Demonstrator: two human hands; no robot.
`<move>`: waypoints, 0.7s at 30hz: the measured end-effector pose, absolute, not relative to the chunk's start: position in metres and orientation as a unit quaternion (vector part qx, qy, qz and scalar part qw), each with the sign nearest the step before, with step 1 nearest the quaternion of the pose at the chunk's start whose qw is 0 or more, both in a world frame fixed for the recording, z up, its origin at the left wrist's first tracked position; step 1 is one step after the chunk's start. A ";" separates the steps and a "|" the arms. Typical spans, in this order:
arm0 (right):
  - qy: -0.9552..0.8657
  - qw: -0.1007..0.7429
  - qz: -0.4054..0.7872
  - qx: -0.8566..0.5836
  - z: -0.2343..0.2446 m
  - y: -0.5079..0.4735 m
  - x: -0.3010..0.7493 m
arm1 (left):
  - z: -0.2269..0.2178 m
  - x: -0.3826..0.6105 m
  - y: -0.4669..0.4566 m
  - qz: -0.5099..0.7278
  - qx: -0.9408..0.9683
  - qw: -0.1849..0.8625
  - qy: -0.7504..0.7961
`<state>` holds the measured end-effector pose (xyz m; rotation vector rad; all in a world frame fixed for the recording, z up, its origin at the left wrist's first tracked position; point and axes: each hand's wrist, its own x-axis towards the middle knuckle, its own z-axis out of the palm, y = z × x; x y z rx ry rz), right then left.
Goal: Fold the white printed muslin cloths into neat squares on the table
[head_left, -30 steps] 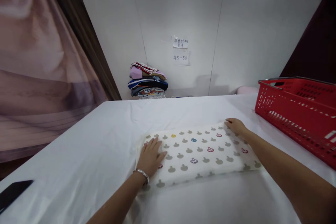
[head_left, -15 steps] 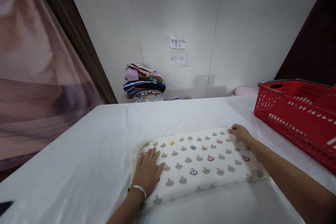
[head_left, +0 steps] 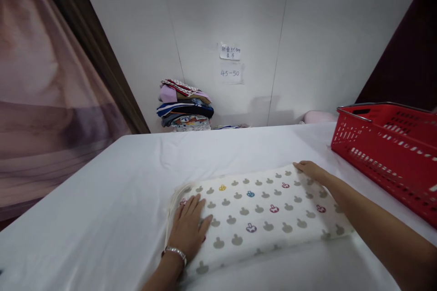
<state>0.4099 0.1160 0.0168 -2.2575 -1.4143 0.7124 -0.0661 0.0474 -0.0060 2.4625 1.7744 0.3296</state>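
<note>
A folded cream cloth [head_left: 259, 213] printed with grey and coloured rabbit shapes lies on the white-covered table [head_left: 102, 218]. My left hand [head_left: 187, 227], with a silver bracelet on the wrist, rests flat on the cloth's left end, fingers stretched out. My right hand [head_left: 309, 170] lies flat on the cloth's far right corner, fingers extended.
A red plastic basket [head_left: 389, 150] stands on the table at the right. A stack of folded clothes [head_left: 184, 107] sits against the white wall behind the table, under two paper notes [head_left: 230, 61]. A pinkish curtain [head_left: 41, 100] hangs at the left.
The view has shifted, so the cloth and both hands sit lower in the frame. My right hand has flattened out on the far corner. The dark object at the lower left has left view.
</note>
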 end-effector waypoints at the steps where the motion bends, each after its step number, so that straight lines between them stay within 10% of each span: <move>1: -0.506 0.188 0.236 -0.808 0.015 0.117 0.408 | -0.007 -0.066 0.047 0.112 0.806 0.046 0.580; 21: -0.538 0.019 0.060 -0.840 -0.004 0.107 0.400 | 0.001 -0.083 0.098 0.094 0.694 0.121 0.703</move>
